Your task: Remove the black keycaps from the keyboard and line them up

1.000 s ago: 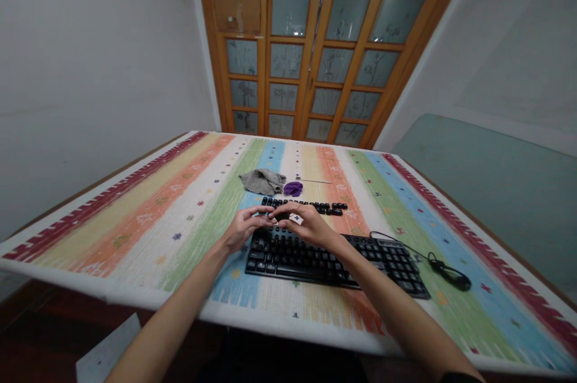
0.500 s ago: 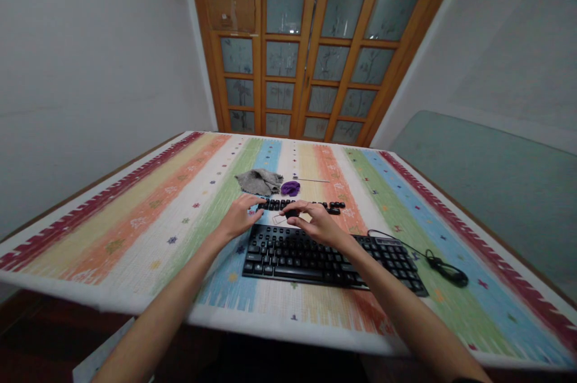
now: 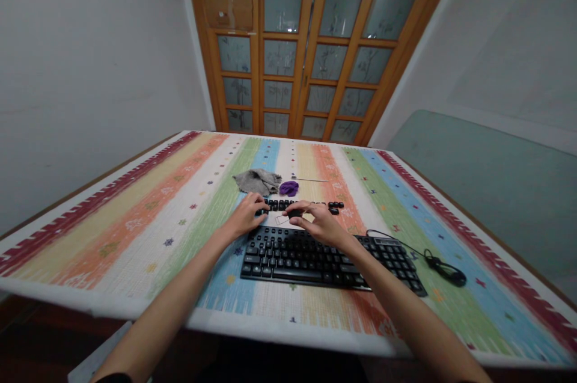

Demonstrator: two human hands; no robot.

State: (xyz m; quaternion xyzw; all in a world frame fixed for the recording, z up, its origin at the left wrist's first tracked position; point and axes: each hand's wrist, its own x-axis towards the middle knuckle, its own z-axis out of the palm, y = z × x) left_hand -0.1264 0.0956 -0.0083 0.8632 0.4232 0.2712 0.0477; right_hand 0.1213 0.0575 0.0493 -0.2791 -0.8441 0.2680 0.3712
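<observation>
A black keyboard (image 3: pixel 288 273) lies on the striped cloth in front of me, most of its keys in place and some sockets bare in its top row. Beyond it stand rows of loose black keycaps (image 3: pixel 336 208). At the left end of these rows my left hand (image 3: pixel 247 214) pinches a keycap between thumb and fingers, the cap mostly hidden. My right hand (image 3: pixel 318 220) hovers over the keyboard's back edge. It is closed on a keycap puller (image 3: pixel 294 213) with a dark handle, whose thin wire loops point left.
A grey cloth (image 3: pixel 256 181), a bundled purple cloth (image 3: pixel 289 189) and a thin rod-like tool (image 3: pixel 311 180) lie behind the keycaps. The keyboard's coiled cable (image 3: pixel 446 269) rests at the right. A striped tablecloth (image 3: pixel 180 251) covers the table.
My left hand has shifted slightly right, and its fingers have closed in at the left end of the loose keycaps. The right hand keeps the puller in nearly the same spot.
</observation>
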